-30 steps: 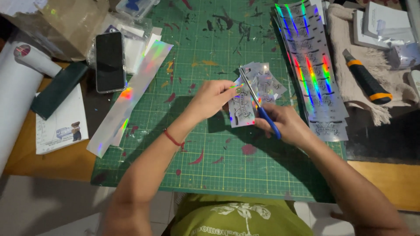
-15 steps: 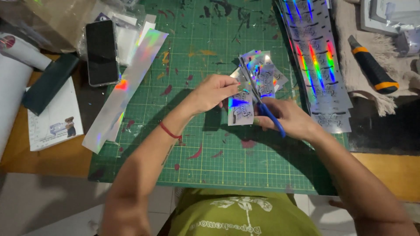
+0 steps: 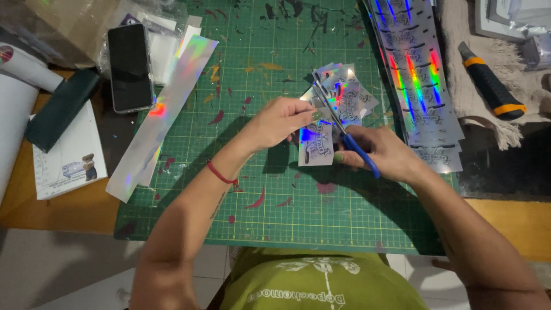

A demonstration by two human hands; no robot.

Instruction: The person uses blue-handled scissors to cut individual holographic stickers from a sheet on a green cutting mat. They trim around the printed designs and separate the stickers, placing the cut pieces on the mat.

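sticker print (image 3: 315,144) too small — scissor handles (image 3: 367,159) hidden

1. A dark, blank phone screen (image 3: 130,67), a tall rectangle, lies face up at the upper left of the desk.
2. A small rectangular holographic sticker (image 3: 315,146), silver with blue and rainbow glints, is pinched in the left hand (image 3: 284,121) over the green mat.
3. A fanned heap of like stickers (image 3: 350,95) lies just behind it.
4. A long holographic sticker sheet (image 3: 422,80) runs along the mat's right edge.
5. A white printed card (image 3: 66,158) lies at the left.
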